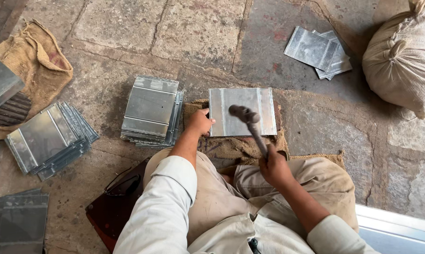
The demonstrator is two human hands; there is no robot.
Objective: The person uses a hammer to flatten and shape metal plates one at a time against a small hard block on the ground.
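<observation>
Far left of frame: burlap sack [36, 61] on the stone floor [198, 28], a ribbed grey metal piece [3, 91] over its lower edge. Below it, a fanned stack of folded sheets [48, 138]; bottom left corner, a darker flat sheet pile [19, 221].

Left of centre: neat stack of finished-looking panels [151, 110], just beside the work spot.

My left hand [199, 122] is closed on the left edge of the metal sheet [243, 112], pinning it flat. The sheet sits centre frame on a burlap pad [236, 146], raised seams running along its left and right sides.

My right hand [274, 167] is wrapped tight round the handle of the hammer [250, 123]. The head is motion-blurred, over the middle of the sheet. Can't tell if it's touching the metal.

Step in hand, as I read it: hammering the sheet flat, mid-swing. Next strike needs the sheet held square on the pad, left fingers kept clear of the head's path, and the blow landing flat so it doesn't dent.

Upper right: two loose sheets [318, 51] on the floor, well apart from the work. Far right: tied cloth sack [403, 59]. Bottom right: pale metal edge [400, 226] beside my knee.
</observation>
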